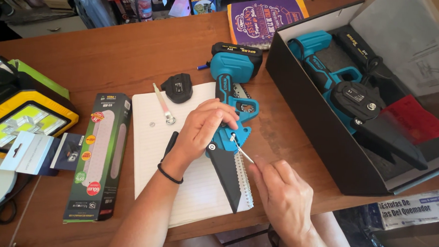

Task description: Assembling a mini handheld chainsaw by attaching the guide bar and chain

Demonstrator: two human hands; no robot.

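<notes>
My left grip (204, 125) steadies the blue saw (230, 114), right grip (280, 190) pinches a thin key (243, 151); beside it, the open box (317, 137) holds another saw (349, 94).

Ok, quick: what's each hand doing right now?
Left hand: closed on the blue mini chainsaw, pressing it to the notepad.
Right hand: fingers pinching a thin metal tool at the saw's body.

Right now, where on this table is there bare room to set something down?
Bare wood lies between the green box and the purple book, above the notepad. It is crowded around the blue saw under both hands and by the open black box.
</notes>
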